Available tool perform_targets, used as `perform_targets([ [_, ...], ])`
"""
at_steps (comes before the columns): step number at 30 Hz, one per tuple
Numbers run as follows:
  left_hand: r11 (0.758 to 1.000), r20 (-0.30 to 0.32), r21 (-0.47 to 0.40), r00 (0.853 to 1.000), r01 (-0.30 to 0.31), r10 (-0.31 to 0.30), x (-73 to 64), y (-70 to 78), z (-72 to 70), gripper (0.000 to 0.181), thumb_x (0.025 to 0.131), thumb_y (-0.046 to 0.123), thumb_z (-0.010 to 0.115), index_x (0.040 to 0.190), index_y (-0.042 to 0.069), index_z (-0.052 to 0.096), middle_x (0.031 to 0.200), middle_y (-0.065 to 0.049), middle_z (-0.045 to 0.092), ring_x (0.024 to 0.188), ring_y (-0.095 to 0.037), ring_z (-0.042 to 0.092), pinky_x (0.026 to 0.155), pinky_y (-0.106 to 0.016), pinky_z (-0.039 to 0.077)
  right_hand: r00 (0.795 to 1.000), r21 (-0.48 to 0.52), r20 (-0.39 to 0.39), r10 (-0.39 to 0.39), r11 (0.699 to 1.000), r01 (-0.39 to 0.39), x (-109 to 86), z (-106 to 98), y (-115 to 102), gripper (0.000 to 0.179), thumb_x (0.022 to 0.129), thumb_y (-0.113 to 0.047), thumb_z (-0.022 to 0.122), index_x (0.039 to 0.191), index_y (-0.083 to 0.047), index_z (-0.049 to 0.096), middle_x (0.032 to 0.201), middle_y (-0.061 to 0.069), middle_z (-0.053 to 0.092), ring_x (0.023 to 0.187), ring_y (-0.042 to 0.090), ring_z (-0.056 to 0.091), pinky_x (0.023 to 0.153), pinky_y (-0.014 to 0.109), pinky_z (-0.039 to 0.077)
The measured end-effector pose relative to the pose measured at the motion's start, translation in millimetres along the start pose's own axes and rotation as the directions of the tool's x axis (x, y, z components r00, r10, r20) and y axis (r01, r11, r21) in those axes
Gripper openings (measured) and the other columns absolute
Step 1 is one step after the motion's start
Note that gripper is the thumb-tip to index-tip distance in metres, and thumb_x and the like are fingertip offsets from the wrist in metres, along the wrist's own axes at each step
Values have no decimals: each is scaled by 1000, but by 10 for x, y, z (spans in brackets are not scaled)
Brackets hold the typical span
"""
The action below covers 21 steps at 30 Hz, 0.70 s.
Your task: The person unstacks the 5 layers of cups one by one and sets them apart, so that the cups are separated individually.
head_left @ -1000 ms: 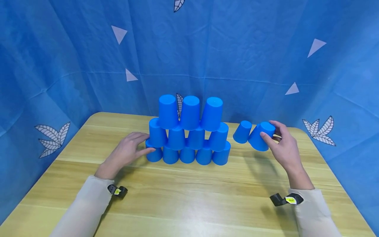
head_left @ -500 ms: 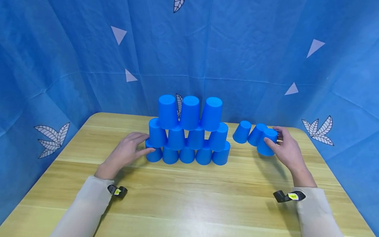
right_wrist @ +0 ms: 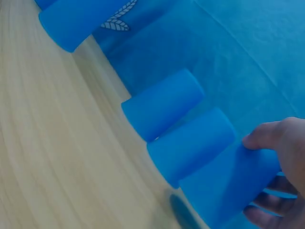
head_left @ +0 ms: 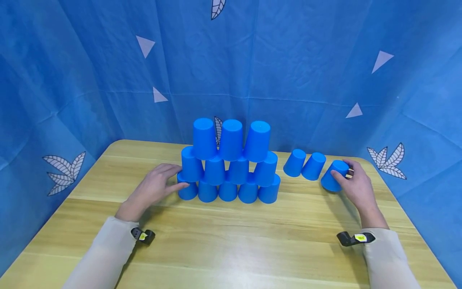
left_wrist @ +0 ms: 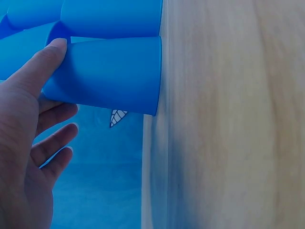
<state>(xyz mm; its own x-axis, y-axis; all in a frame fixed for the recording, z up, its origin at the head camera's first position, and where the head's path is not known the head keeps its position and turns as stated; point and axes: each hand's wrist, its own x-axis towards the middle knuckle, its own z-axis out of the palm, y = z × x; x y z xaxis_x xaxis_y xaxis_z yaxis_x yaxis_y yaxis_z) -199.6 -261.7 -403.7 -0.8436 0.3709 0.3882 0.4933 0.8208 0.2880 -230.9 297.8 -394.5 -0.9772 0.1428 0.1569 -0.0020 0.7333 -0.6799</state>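
Your right hand [head_left: 355, 184] grips a blue, tapered, plastic-looking cup [head_left: 332, 176] over the right part of the pale wood-grain table [head_left: 216, 241], thumb on its near side and fingers round the far side. That cup is upside down: closed narrow end up, wide mouth down, long axis roughly upright and nearly parallel to those of two matching blue upturned cups [head_left: 314, 166] just to its left. You cannot tell whether its rim meets the table; a dark shadow shows beside it in the right wrist view.

Your left hand [head_left: 153, 186] is at the left end of a three-row pyramid of blue upturned cups [head_left: 215, 170], with the thumb on the bottom-left cup [left_wrist: 109, 76], near its narrow end. Your index finger is partly hidden by that cup, so whether you pinch it cannot be told; the other fingers extend loosely.

Every pyramid cup points mouth down too. Upper rows hide the tops of lower cups, and both wrist views cut the pyramid off. Your right fingertips are partly covered by the gripped cup.
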Motion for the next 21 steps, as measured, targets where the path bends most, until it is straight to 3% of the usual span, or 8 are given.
perform_targets([
  [11, 1000, 8, 5, 1000, 15, -15, 1, 2, 8, 61, 88, 50, 69, 129, 4, 63, 126, -13, 63, 120, -33, 56, 100, -55, 45, 992, 51, -122, 13, 999, -7, 75, 88, 142, 70, 99, -36, 57, 147, 6, 30, 141, 34, 40, 126, 52, 42, 99, 61, 42],
  [21, 1000, 4, 8, 1000, 19, -19, -6, 2, 14, 63, 88, 52, 68, 129, 4, 63, 126, -13, 63, 120, -33, 56, 99, -54, 46, 993, 43, -114, -12, 999, 17, 164, 166, 195, 68, 100, -32, 57, 148, 6, 27, 142, 35, 39, 125, 53, 44, 98, 61, 42],
])
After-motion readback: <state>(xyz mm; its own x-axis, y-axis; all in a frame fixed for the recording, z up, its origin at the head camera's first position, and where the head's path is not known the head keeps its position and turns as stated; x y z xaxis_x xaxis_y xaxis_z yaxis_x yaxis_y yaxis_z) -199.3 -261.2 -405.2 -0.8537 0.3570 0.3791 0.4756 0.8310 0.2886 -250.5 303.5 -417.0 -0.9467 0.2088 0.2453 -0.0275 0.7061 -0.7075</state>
